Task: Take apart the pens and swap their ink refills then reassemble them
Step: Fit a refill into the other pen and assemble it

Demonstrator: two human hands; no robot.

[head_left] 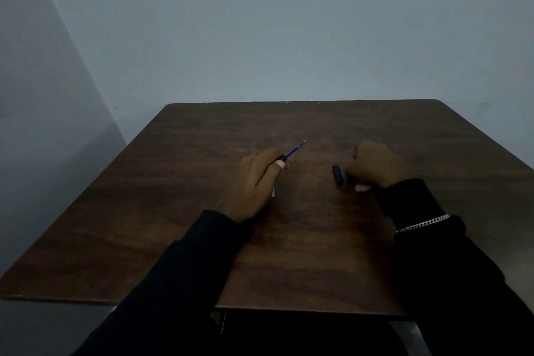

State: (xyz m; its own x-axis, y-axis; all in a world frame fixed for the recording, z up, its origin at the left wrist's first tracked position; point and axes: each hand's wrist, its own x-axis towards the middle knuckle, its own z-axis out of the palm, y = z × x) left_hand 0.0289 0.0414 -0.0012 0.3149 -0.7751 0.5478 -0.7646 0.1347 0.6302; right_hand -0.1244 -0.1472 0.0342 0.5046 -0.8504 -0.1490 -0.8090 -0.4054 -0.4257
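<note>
Sleeves: long, black, loose, reaching both wrists
Left sleeve (179, 269): plain, cuff at the wrist
Right sleeve (450, 269): bunched cuff
Bracelet (423, 223): silver chain over the right cuff

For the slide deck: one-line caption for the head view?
Left hand holds a blue refill tip-out; right hand grips a black pen part over the table.

one pen body (281, 158) is dark with its blue refill (296, 150) sticking out the front, thin tip angled up and to the right. a short black pen piece (338, 174) sits well apart to its right, over the table
</note>
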